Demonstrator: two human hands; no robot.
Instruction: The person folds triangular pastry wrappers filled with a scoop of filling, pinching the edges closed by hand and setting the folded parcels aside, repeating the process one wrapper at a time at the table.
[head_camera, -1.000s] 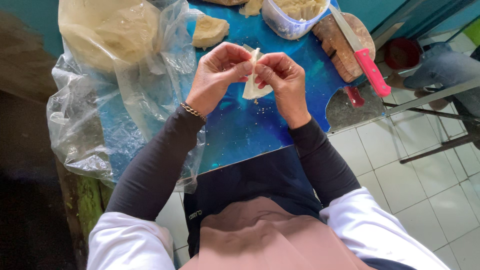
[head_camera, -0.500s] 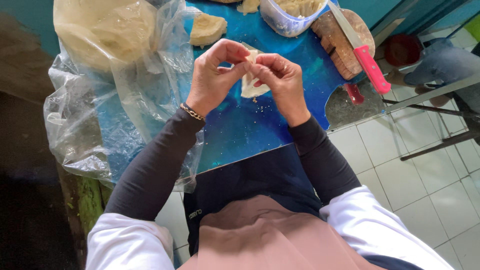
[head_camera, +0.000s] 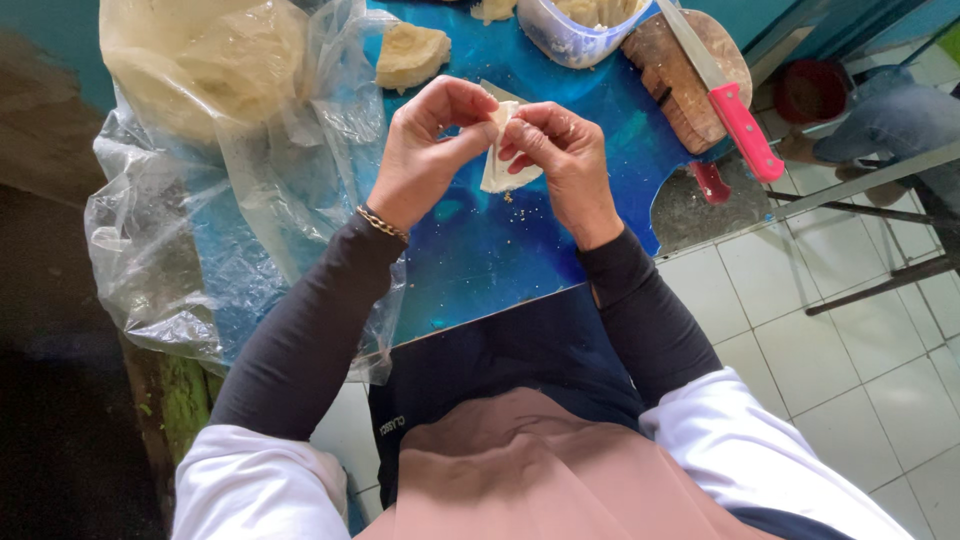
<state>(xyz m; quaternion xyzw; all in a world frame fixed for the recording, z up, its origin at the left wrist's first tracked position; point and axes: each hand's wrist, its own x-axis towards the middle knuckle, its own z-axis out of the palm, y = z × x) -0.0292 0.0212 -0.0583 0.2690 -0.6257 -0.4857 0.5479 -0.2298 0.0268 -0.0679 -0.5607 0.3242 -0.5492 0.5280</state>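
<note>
A small pale folded pastry wrapper (head_camera: 497, 160) is pinched between both of my hands just above the blue table top (head_camera: 480, 260). My left hand (head_camera: 425, 150), with a thin bracelet at the wrist, grips its left edge with thumb and fingertips. My right hand (head_camera: 560, 155) presses the right edge with bent fingers. The two hands touch each other around the wrapper, which stands roughly upright. Part of the wrapper is hidden behind my fingers.
A large clear plastic bag (head_camera: 200, 170) with pale dough sheets lies at the left. A lump of filling (head_camera: 410, 55), a clear plastic tub (head_camera: 580, 30) and a pink-handled knife (head_camera: 725, 95) on a wooden board (head_camera: 680, 80) sit at the far edge. Tiled floor lies to the right.
My fingers have shifted along the wrapper's edges, folding it tighter. Both hands stay in the same spot above the table.
</note>
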